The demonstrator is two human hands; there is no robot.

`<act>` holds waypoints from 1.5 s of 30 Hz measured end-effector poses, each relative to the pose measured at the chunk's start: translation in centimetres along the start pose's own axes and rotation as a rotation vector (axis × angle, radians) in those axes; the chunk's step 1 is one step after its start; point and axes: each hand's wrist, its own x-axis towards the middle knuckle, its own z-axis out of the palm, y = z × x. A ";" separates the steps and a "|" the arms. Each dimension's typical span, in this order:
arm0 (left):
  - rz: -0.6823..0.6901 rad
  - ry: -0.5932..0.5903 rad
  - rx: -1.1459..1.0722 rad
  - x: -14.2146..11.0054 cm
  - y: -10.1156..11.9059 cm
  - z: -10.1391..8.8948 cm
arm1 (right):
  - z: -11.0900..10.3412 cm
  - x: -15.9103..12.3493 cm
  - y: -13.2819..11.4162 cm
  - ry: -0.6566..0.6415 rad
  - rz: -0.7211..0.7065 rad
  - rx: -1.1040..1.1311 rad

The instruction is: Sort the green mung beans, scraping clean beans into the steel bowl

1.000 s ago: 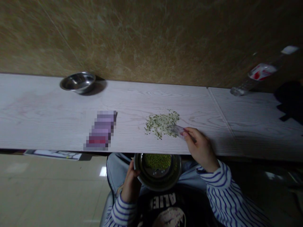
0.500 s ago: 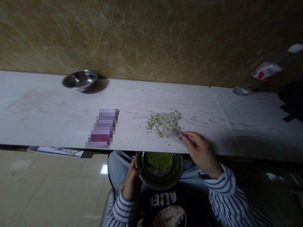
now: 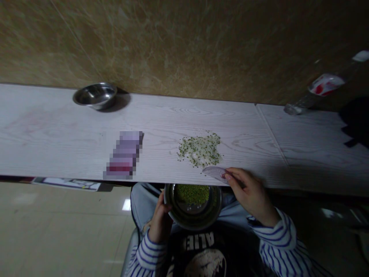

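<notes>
My left hand (image 3: 162, 221) grips the left rim of a metal bowl (image 3: 198, 225), which sits over my lap just below the table's front edge. Green mung beans (image 3: 193, 194) lie in this bowl, with a few white grains near them. Between thumb and fingers, my right hand (image 3: 250, 192) pinches a clear plastic protractor (image 3: 215, 173), its curved side facing away from me. It is close to the table's front edge. Just beyond it spreads a pile of mixed white grains and green beans (image 3: 200, 150), apart from the protractor.
A second metal bowl (image 3: 96, 100) stands at the back left by the wall. A blurred-out phone-shaped object (image 3: 123, 154) lies left of the pile. At the right are a clear plastic bottle (image 3: 319, 88) with a red-and-white label and a dark object (image 3: 356, 121).
My right hand has drawn the protractor back from the pile toward the table's front edge. The left hand and its bowl have stayed nearly still.
</notes>
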 end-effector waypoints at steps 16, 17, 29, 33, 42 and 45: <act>0.025 0.030 0.024 0.0 -0.3 -0.7 | 1.2 1.6 -0.5 0.024 -0.038 0.021; 0.020 0.025 0.017 -0.1 -0.3 -0.7 | 1.3 1.7 -0.6 0.024 -0.043 0.026; -0.006 0.049 -0.012 -0.1 0.1 -0.5 | 1.4 1.6 -0.5 0.025 -0.063 0.003; 0.004 0.050 -0.024 -0.1 -0.1 -0.7 | 1.7 1.9 -0.7 0.037 -0.085 0.002; 0.010 0.035 -0.020 -0.2 -0.2 -1.0 | 1.6 2.2 -0.6 0.049 -0.047 0.013; 0.001 0.035 -0.040 -0.2 -0.2 -0.9 | 1.7 2.3 -0.8 0.039 -0.073 0.018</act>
